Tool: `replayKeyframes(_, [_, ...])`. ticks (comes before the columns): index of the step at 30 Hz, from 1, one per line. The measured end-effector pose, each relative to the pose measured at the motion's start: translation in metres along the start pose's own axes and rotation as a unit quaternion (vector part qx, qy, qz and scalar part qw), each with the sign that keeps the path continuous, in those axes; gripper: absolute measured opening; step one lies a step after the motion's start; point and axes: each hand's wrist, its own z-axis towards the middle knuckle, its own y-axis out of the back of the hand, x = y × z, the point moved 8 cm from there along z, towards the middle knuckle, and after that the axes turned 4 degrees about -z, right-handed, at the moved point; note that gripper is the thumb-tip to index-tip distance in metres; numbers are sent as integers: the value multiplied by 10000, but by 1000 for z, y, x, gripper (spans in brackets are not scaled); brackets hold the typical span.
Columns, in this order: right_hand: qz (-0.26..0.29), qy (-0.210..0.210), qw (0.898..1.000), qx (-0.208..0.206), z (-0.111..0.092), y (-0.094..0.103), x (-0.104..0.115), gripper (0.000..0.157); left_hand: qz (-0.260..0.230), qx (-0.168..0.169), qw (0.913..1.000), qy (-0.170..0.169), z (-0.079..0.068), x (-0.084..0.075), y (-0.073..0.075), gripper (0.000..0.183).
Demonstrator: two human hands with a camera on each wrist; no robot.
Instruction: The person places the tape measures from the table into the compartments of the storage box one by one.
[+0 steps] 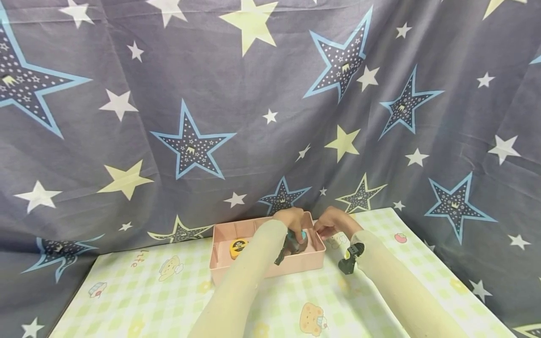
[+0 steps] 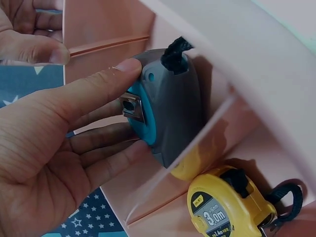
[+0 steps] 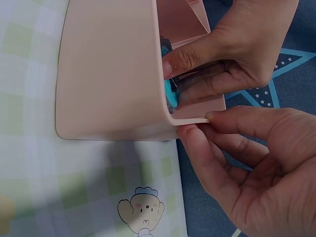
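Note:
A grey and turquoise tape measure (image 2: 180,106) with a black strap stands in the right end of a pink box (image 1: 297,265). My left hand (image 1: 292,218) reaches in and holds this tape measure, the thumb on one edge and the fingers along its turquoise face. At the box's right end, my right hand (image 3: 261,163) pinches the rim between thumb and forefinger. A yellow tape measure (image 2: 224,205) marked 3.0m, with a black strap, lies in another part of the box, farther left. In the head view the left forearm covers part of the box.
Thin dividers (image 2: 197,140) split the box into compartments. It stands on a table with a green-and-white checked cloth (image 1: 169,300), near the back edge. Behind hangs a dark curtain (image 1: 270,141) printed with stars.

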Motion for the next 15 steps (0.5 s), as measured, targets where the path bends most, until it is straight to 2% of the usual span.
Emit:
replayKeyframes(9, [-76,-12,10000,-25,-1,0,1,3,98,-64,9999,-58,3,-4,0,50])
replayKeyframes(11, [-72,-22,10000,-27,-1,0,1,0,101,-46,9999,-25,4,-4,0,51])
replayKeyframes(15, [-83,-40,10000,-33,-2,0,1,5,74,-43,9999,88,4,-3,0,51])
